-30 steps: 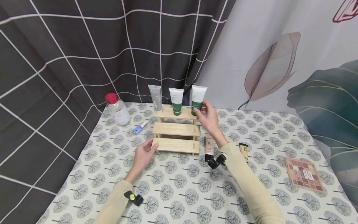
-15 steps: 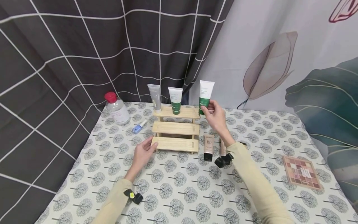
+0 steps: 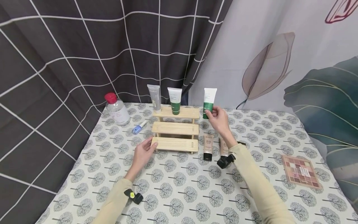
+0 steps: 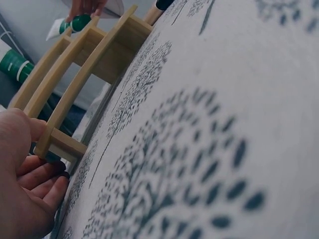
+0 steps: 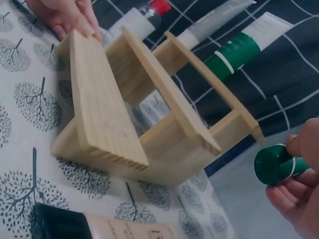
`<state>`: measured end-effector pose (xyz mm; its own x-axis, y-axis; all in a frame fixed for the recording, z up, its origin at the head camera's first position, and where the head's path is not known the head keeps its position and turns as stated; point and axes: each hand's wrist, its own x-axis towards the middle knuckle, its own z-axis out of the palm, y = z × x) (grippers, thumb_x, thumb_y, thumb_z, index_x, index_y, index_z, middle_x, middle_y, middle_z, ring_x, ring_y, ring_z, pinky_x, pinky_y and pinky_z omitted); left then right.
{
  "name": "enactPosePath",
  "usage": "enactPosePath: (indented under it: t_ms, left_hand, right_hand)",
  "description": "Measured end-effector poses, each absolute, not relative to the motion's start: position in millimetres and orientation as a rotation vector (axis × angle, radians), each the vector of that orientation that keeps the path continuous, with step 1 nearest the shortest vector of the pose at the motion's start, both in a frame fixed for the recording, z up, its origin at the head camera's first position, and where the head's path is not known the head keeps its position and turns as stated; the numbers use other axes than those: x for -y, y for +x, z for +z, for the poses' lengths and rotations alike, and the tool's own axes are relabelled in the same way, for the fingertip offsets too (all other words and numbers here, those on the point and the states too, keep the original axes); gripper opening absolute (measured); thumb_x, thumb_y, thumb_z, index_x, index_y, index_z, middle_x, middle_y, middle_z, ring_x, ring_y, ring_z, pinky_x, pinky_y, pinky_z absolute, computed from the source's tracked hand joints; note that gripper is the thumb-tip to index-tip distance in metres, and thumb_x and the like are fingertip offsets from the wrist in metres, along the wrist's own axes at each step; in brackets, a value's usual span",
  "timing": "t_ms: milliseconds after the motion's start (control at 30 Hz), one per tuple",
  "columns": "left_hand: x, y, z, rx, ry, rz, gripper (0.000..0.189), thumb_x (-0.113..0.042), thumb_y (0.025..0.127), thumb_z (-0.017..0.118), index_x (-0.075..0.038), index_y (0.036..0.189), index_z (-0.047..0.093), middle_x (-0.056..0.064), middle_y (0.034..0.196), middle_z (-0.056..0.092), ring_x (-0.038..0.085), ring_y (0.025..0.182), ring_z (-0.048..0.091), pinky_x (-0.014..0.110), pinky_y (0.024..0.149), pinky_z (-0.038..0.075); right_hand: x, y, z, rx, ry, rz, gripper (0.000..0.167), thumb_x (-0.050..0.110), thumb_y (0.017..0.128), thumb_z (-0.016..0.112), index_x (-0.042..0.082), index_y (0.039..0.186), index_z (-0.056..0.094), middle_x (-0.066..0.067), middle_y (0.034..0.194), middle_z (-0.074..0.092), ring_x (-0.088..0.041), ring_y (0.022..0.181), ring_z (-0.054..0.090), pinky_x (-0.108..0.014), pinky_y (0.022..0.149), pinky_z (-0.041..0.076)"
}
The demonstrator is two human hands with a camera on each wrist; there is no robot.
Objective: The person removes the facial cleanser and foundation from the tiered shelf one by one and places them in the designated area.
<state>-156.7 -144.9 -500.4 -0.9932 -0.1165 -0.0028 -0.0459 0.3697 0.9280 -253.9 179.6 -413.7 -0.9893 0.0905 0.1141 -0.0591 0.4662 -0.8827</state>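
My right hand (image 3: 219,120) pinches a white-and-green squeeze tube (image 3: 209,98) low on its green part, just right of the top step. In the right wrist view its green cap (image 5: 269,164) hangs beside the step's end. My left hand (image 3: 143,153) grips the left end of the lowest step of a three-step wooden display stand (image 3: 174,144), thumb on the board. On the top step stand a similar white-and-green tube (image 3: 175,99) and, at the left, a grey tube (image 3: 155,96).
Two beige BB cream tubes (image 3: 208,146) lie right of the stand, one partly behind my right wrist. An eyeshadow palette (image 3: 301,171) lies farther right. A red-capped clear bottle (image 3: 117,110) and a blue nail polish bottle (image 3: 139,127) are at the left. Curtains hang behind.
My right hand has taken the white-and-green tube off the top step's right end, moving it right, first up and then lower. My left hand stays on the stand.
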Motion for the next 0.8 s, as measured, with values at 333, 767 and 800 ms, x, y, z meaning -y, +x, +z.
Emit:
enactPosePath:
  t_ms: [333,767,800]
  left_hand:
    - [145,-156,-501,2.545,0.159,-1.712,0.056,-0.027,0.097,0.07,0.0,0.143,0.053,0.023,0.143,0.058,0.036,0.131,0.059,0.033,0.108,0.053]
    - [144,-153,-498,2.539,0.168,-1.727,0.055,-0.025,0.097,0.07,0.0,0.143,0.053,0.023,0.143,0.057,0.036,0.132,0.059,0.035,0.109,0.053]
    - [144,-153,-498,2.539,0.168,-1.726,0.056,-0.026,0.097,0.07,0.0,0.143,0.053,0.023,0.144,0.057,0.036,0.132,0.059,0.035,0.109,0.053]
  right_hand:
    - [-190,-257,-438,2.722,-0.195,1.629,0.053,0.032,0.103,0.06,-0.007,0.137,0.051,-0.025,0.121,0.065,-0.036,0.106,0.066,-0.039,0.09,0.061]
    - [-196,-258,-465,2.842,-0.287,1.503,0.056,0.036,0.102,0.06,-0.009,0.136,0.053,-0.026,0.119,0.067,-0.031,0.098,0.068,-0.026,0.075,0.061]
    - [-196,-258,-466,2.855,-0.291,1.493,0.056,0.036,0.102,0.06,-0.009,0.135,0.053,-0.026,0.119,0.067,-0.031,0.098,0.069,-0.026,0.074,0.061]
